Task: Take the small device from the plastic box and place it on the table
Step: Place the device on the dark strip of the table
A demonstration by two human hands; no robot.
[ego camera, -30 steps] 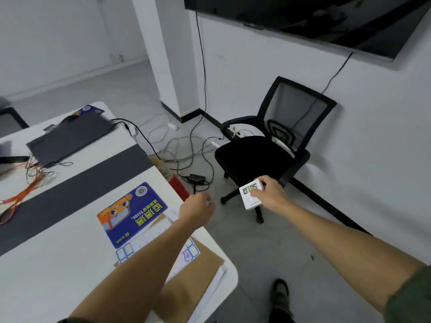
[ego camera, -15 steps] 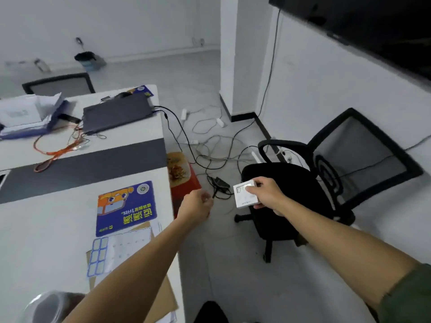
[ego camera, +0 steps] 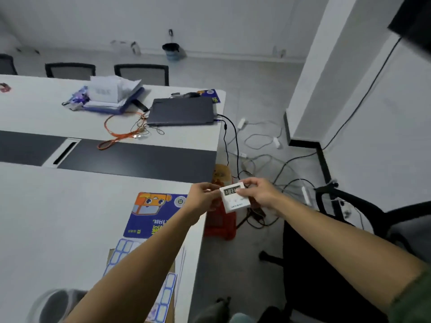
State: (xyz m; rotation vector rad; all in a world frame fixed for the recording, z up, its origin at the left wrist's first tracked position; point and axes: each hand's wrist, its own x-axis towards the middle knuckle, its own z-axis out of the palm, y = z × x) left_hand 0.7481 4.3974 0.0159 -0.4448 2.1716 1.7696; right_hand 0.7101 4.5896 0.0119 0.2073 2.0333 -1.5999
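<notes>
The small device (ego camera: 234,199) is a white square timer with a digit display. It is held in the air just past the right edge of the white table (ego camera: 58,217). My right hand (ego camera: 260,194) grips its right side. My left hand (ego camera: 204,197) touches its left edge with the fingertips. A round clear plastic container (ego camera: 50,304) shows at the bottom left on the table; whether it is the plastic box I cannot tell.
A blue leaflet (ego camera: 155,213) and papers lie by the table edge under my left arm. A closed laptop (ego camera: 182,111), orange cables (ego camera: 116,136) and a stack of papers (ego camera: 109,94) sit farther back. A black chair (ego camera: 349,241), floor cables and a red box (ego camera: 220,226) are at the right.
The view has swung left toward the table. My right hand has carried the timer toward the table edge, and my left hand has come up to touch it.
</notes>
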